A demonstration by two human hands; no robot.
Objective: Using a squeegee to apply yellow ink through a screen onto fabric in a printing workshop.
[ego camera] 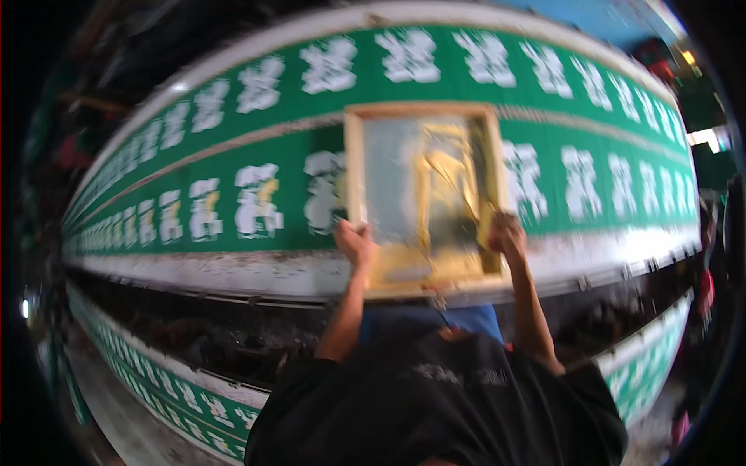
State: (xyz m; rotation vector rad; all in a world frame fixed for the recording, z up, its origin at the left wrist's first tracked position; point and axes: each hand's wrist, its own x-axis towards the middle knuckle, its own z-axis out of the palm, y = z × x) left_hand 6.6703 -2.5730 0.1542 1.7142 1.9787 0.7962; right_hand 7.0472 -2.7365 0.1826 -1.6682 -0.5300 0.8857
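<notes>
A wooden-framed printing screen is before me over a long table, blurred by motion. Yellow ink is smeared over the right part of its grey mesh and along its near end. My left hand grips the screen's left side near the front corner. On the opposite side my right hand is closed around the right rail, beside a yellow-coated piece; whether it also holds that piece is unclear. Beneath lies green fabric with white printed figures. Figures left of the screen carry yellow patches; those to its right look only white.
A second green strip with white figures runs along the table's far side. The table's pale near edge has small metal fittings. Behind me, past a dark gap, another table bears similar printed green fabric.
</notes>
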